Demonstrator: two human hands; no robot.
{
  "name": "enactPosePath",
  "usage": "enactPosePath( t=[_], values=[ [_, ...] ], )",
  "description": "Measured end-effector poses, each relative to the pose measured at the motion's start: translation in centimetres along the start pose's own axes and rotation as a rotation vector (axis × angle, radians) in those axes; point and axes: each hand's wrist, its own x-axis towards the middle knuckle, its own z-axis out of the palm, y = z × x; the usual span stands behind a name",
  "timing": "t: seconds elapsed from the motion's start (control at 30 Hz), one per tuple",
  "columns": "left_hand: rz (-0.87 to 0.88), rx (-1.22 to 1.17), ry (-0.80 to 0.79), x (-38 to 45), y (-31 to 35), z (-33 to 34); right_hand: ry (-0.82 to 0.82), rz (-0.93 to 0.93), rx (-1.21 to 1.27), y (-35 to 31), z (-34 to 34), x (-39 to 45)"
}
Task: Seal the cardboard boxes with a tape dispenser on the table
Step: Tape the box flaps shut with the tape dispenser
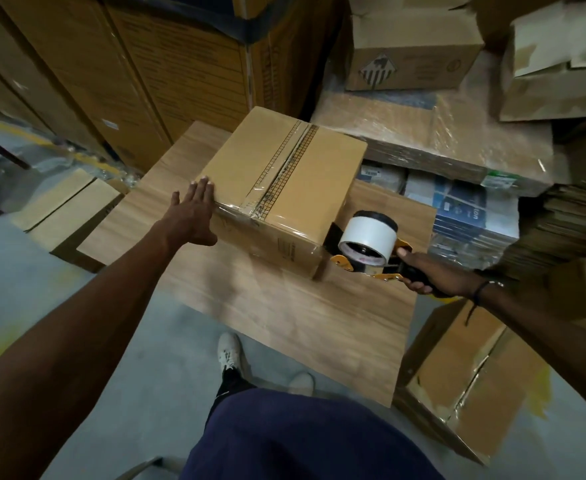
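A closed cardboard box (305, 174) sits on the wooden table (284, 306). Clear tape runs along its near top edge, and a gridded strip crosses its lid. My left hand (191, 216) presses flat against the box's left corner with fingers straight. My right hand (430, 275) grips the black handle of the tape dispenser (367, 244), whose white roll sits at the box's near right corner. The dispenser's front end touches the box's side there.
Tall stacked cartons (146, 71) stand behind the table. A wrapped pallet (440, 133) with more boxes lies at the right. An open carton (471, 375) stands on the floor by the table's right corner, a flat one (66, 206) at the left. My shoes (231, 351) are below the table edge.
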Motion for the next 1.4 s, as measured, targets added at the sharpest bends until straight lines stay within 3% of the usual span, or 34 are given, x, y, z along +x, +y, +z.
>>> enactPosePath(
  t=[0.1,0.47,0.53,0.63,0.73,1.3,1.4],
  values=[
    [-0.005,-0.026,-0.024,0.1,0.0,-0.4,0.002,-0.029,-0.038,-2.9,0.2,0.0],
    [-0.041,-0.141,-0.015,1.8,1.6,-0.5,0.028,0.207,-0.127,-7.2,-2.1,1.4],
    [0.038,-0.239,0.079,1.9,3.5,-1.1,0.024,0.234,-0.135,-7.9,-2.1,1.2],
    [0.299,-0.326,0.277,1.7,8.3,-0.5,0.007,0.236,-0.177,-8.4,-2.1,1.0],
    [0.414,-0.306,0.316,2.4,13.6,0.7,0.014,0.222,-0.2,-8.3,-1.7,0.8],
    [0.367,-0.232,0.403,4.0,16.4,3.4,0.209,0.298,-0.386,-7.8,-0.5,1.4],
    [0.365,-0.248,0.41,4.2,16.3,3.6,0.291,0.38,-0.629,-4.8,-1.6,2.0]
  ],
)
